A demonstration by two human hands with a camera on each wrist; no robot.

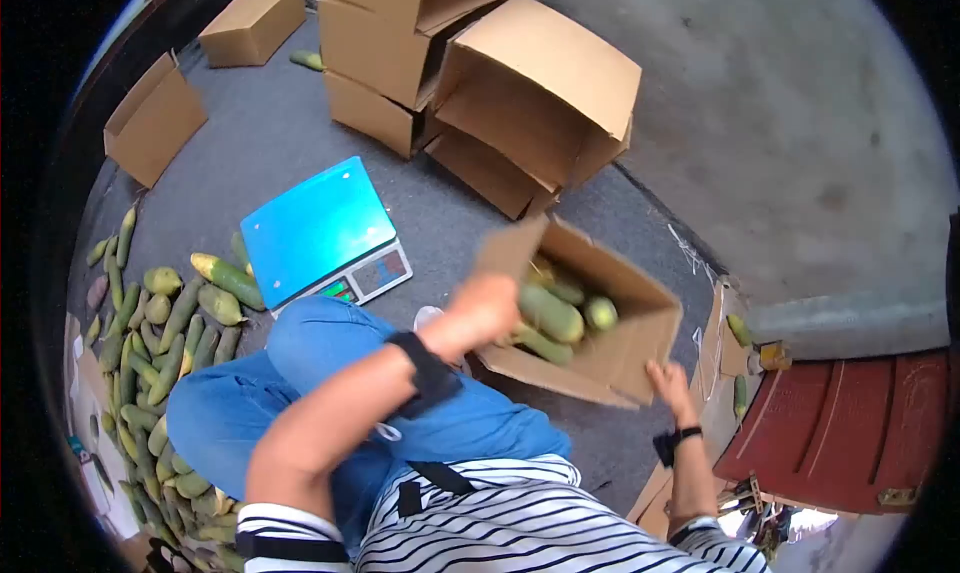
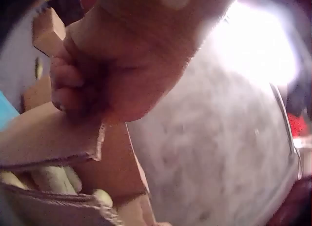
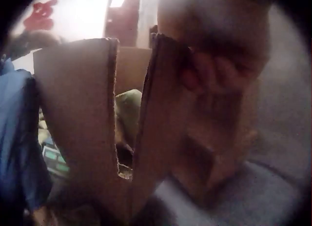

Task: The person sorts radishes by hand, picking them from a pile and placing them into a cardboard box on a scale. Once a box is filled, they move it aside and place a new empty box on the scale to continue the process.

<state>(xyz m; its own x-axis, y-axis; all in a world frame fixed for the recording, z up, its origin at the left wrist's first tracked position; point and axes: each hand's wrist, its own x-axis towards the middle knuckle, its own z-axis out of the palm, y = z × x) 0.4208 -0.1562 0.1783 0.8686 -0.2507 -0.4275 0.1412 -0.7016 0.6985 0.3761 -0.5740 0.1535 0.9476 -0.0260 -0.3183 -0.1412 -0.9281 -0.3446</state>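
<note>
A cardboard box (image 1: 635, 328) with raised flaps stands tilted before the person, holding several thick green cucumbers (image 1: 550, 313). At its near left side, the left hand (image 1: 485, 308) grips a flap; in the left wrist view its curled fingers clasp that flap (image 2: 53, 133). Across the box, the right hand (image 1: 672, 388) holds the right corner. The right wrist view shows the right hand's fingers (image 3: 207, 72) bent over the edge of another flap (image 3: 161, 104). Through the gap between two flaps a green cucumber (image 3: 129, 111) shows.
A blue-topped digital scale (image 1: 320, 228) stands left of the box. Many loose cucumbers (image 1: 160, 373) are piled beside the person's bent leg (image 1: 250, 393). Empty cartons (image 1: 540, 63) are stacked ahead, with a wall (image 1: 800, 173) to the right and a red panel (image 1: 850, 433) below it.
</note>
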